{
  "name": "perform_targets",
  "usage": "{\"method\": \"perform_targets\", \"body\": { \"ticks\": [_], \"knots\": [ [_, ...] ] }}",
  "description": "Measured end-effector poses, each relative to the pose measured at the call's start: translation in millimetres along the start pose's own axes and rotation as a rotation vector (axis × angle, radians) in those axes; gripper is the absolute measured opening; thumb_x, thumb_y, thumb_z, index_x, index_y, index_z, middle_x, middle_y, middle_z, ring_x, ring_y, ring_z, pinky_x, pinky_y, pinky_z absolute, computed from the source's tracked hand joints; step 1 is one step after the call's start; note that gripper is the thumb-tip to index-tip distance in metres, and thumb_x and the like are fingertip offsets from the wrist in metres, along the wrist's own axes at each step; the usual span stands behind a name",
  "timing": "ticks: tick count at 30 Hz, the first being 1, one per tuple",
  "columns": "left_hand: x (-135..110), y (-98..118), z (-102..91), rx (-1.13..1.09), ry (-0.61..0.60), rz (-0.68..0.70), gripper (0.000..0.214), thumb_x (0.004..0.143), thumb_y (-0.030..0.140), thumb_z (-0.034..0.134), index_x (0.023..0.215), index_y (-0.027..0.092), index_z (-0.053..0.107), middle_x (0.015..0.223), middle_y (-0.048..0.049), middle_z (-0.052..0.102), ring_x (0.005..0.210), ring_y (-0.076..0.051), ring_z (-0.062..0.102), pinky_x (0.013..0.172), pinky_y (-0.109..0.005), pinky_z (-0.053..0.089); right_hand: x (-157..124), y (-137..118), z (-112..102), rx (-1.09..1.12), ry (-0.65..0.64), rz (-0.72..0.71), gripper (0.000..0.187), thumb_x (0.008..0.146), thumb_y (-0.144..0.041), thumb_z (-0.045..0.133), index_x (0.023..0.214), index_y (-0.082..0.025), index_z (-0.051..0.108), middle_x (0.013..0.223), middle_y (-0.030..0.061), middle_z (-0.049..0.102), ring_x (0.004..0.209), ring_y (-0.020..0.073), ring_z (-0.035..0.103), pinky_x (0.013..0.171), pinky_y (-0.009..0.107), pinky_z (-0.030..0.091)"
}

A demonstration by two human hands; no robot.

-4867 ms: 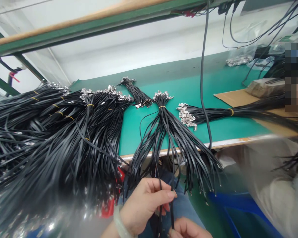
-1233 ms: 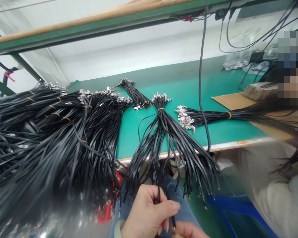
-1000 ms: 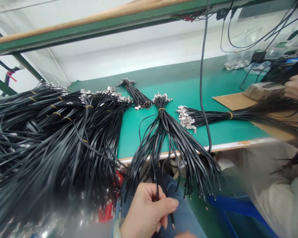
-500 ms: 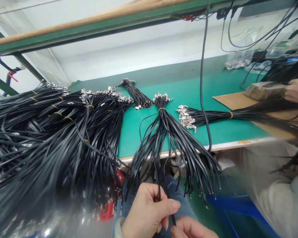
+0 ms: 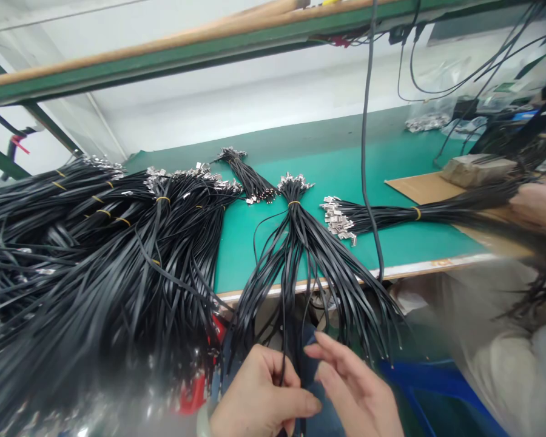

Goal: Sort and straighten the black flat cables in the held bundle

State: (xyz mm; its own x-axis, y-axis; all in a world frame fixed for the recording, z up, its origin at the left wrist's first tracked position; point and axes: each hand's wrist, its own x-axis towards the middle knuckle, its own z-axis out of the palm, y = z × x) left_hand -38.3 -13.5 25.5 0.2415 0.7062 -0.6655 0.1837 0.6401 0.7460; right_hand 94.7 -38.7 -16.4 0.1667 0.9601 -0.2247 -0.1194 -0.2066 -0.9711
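A bundle of flat black cables (image 5: 300, 243), tied near its top with a yellow band, fans out over the front edge of the green bench (image 5: 346, 164). Below that edge my left hand (image 5: 259, 400) is closed, pinching a few thin black cable ends (image 5: 283, 340) between thumb and fingers. My right hand (image 5: 355, 388) is raised beside it with fingers spread and nothing in them, its fingertips close to the hanging ends.
A large heap of banded black cables (image 5: 95, 255) fills the left side. Another bundle with metal ends (image 5: 391, 212) lies to the right, toward a cardboard sheet (image 5: 423, 185). A grey cord (image 5: 368, 152) hangs from above. Another person's hand (image 5: 534, 203) rests at far right.
My right hand has risen into view and spread its fingers beside the left. The left hand keeps its pinch on the cable ends. The other person's hand has shifted lower at the right.
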Motion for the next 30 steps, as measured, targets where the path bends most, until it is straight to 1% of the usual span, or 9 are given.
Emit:
{"method": "perform_targets", "body": {
  "ticks": [2,5,8,11,15,18,23,26,30],
  "knots": [
    [0.7,0.4,-1.6,0.028,-0.005,0.031,0.026,0.052,0.021,0.072,0.047,0.015,0.047,0.032,0.0063,0.047,0.026,-0.002,0.030,0.031,-0.016,0.018,12.4,-2.7,8.2,-0.055,-0.091,-0.006,0.058,0.073,-0.045,0.057,0.119,-0.011,0.048,0.100,0.0118,0.064,0.085,0.0183,0.060,0.064,0.023,0.050],
    [0.5,1.6,-4.1,0.043,0.032,0.081,0.024,0.047,0.019,0.076,0.058,0.012,0.055,0.037,0.0065,0.049,0.032,-0.004,0.037,0.034,-0.016,0.023,25.4,-3.4,18.2,-0.117,-0.112,-0.012,0.067,0.079,-0.047,0.048,0.130,-0.008,0.029,0.092,0.0088,0.061,0.083,0.0166,0.058,0.060,0.022,0.048],
    [-6.1,5.7,-8.7,0.023,0.135,0.136,0.031,0.053,0.028,0.075,0.073,0.011,0.057,0.036,0.0093,0.044,0.032,-0.004,0.035,0.033,-0.016,0.021,31.9,-5.1,23.8,-0.205,-0.147,-0.063,0.051,0.084,-0.044,0.041,0.124,-0.012,0.038,0.080,0.0030,0.060,0.070,0.0133,0.056,0.061,0.022,0.044],
    [-18.6,13.4,-13.8,-0.030,0.122,0.196,0.033,0.075,0.045,0.055,0.066,0.013,0.055,0.036,0.0054,0.047,0.027,-0.002,0.025,0.030,-0.016,0.013,35.6,-6.6,32.1,-0.259,-0.182,-0.125,0.035,0.087,-0.041,0.037,0.110,-0.017,0.048,0.071,-0.0002,0.058,0.064,0.0127,0.053,0.060,0.022,0.041],
    [-27.5,23.1,-14.5,-0.237,0.027,0.258,0.038,0.074,0.051,0.052,0.069,0.014,0.057,0.040,0.0022,0.052,0.031,-0.005,0.036,0.035,-0.017,0.026,40.2,-5.8,52.1,-0.319,-0.205,-0.178,0.025,0.088,-0.037,0.034,0.091,-0.019,0.051,0.067,-0.0012,0.056,0.063,0.0131,0.053,0.058,0.022,0.038],
    [-20.8,23.6,-11.4,-0.216,-0.030,0.268,0.038,0.069,0.049,0.059,0.063,0.011,0.060,0.048,-0.0017,0.055,0.041,-0.007,0.043,0.043,-0.019,0.032,43.8,-5.3,60.4,-0.375,-0.204,-0.195,0.021,0.086,-0.033,0.037,0.078,-0.019,0.050,0.063,-0.0026,0.052,0.059,0.0123,0.048,0.056,0.022,0.035],
    [-2.6,12.3,-9.2,-0.139,-0.121,0.188,0.033,0.072,0.040,0.060,0.062,0.009,0.062,0.050,0.0001,0.052,0.034,-0.001,0.029,0.036,-0.017,0.015,44.3,1.3,47.7,-0.391,-0.203,-0.225,0.020,0.084,-0.028,0.041,0.078,-0.017,0.057,0.064,-0.0018,0.056,0.060,0.0115,0.052,0.056,0.020,0.039],
    [1.7,8.5,-8.3,-0.148,-0.145,0.194,0.027,0.073,0.034,0.060,0.064,0.009,0.061,0.052,-0.0008,0.054,0.033,-0.002,0.034,0.034,-0.017,0.020,40.1,13.7,35.4,-0.370,-0.202,-0.248,0.027,0.085,-0.028,0.038,0.095,-0.016,0.060,0.068,0.0007,0.061,0.064,0.0130,0.057,0.058,0.020,0.045],
    [2.1,10.6,-5.7,-0.175,-0.176,0.196,0.031,0.077,0.036,0.054,0.065,0.009,0.062,0.056,-0.0031,0.057,0.034,-0.003,0.040,0.034,-0.015,0.028,32.5,27.5,18.3,-0.399,-0.233,-0.245,0.044,0.083,-0.029,0.039,0.121,-0.010,0.050,0.089,0.0106,0.067,0.077,0.0178,0.063,0.069,0.026,0.050]
  ]
}}
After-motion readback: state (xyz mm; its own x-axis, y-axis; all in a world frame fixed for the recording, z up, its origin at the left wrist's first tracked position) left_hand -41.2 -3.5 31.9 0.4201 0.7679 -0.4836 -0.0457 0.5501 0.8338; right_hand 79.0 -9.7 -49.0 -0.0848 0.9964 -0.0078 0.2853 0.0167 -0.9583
